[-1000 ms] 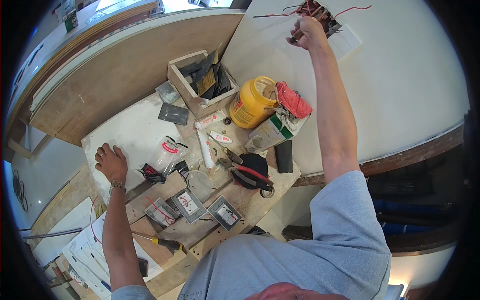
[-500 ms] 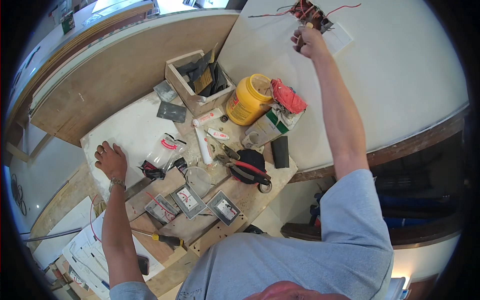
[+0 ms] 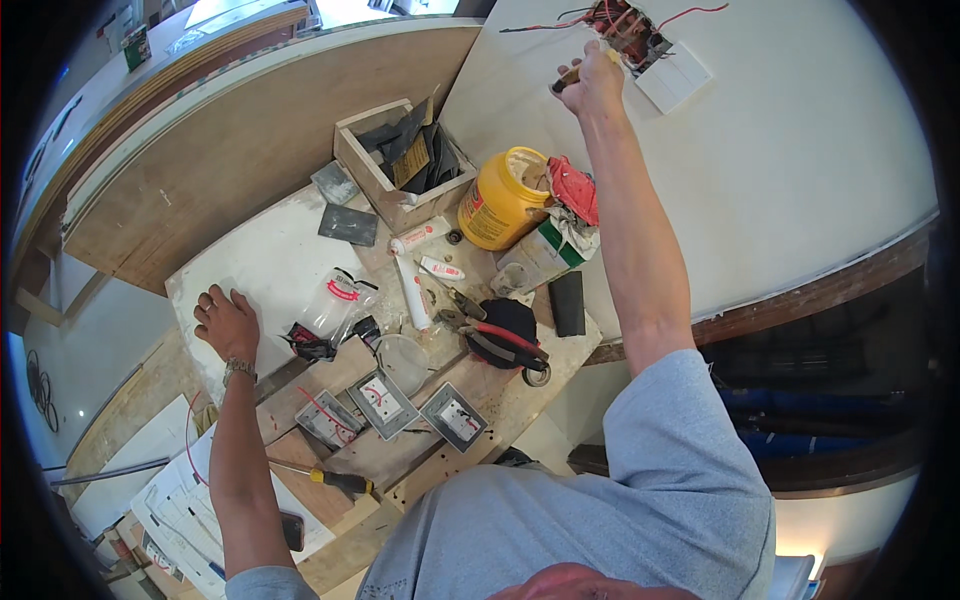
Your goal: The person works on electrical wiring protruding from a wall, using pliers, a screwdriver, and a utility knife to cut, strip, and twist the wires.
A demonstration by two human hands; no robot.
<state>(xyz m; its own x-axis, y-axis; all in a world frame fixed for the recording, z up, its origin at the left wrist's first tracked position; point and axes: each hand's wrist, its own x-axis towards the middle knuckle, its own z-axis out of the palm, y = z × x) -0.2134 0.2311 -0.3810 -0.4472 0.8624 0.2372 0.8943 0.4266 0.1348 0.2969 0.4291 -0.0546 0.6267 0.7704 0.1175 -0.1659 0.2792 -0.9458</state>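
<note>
**Red wires [image 3: 692, 11] poke from a wall opening [image 3: 640, 45] beside a person's right hand [image 3: 594, 85]**

The right hand curls closed around a small dark-and-yellow tool [image 3: 564, 82], its exact kind unclear, just below and left of the opening. A white wall plate [image 3: 675, 77] sits at the opening's lower right. The left hand [image 3: 228, 322] rests palm down, fingers spread, near the left edge of the bench [image 3: 240, 270]. Toward the bench's far edge stand an open wooden box [image 3: 372, 185] of dark sheets [image 3: 437, 165] and a yellow tub [image 3: 487, 210]. Red-handled pliers [image 3: 512, 338] lie near its right corner; three grey electrical boxes [image 3: 384, 404] lie toward the near edge.
</note>
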